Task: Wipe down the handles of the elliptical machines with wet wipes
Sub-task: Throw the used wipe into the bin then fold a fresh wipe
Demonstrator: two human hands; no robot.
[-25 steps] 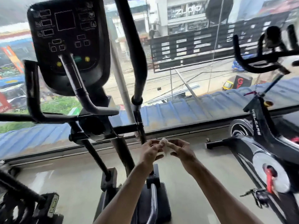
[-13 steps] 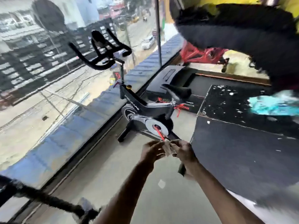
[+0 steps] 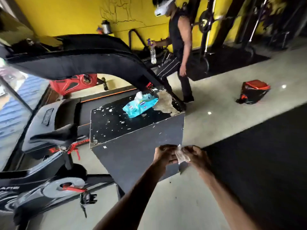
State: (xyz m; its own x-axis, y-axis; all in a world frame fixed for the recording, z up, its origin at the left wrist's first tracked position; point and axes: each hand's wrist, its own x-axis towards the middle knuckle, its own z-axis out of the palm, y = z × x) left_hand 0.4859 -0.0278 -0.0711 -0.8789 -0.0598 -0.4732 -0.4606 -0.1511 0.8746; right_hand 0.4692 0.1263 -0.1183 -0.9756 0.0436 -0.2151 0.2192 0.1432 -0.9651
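Above grey concrete floor point(image 3: 216, 133), left hand point(image 3: 163, 154) and right hand point(image 3: 196, 155) pinch 1 crumpled wet wipe point(image 3: 182, 156), each grip closed round it. Wipes pack point(image 3: 140, 105) lies on chipped black box point(image 3: 113, 127). Yellow wall point(image 3: 66, 15) behind, black mat point(image 3: 265, 155) at right.

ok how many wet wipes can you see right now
2. One crumpled wipe pinched between the left hand and right hand; one sheet poking from the blue pack on the black box. More may be hidden inside the pack.
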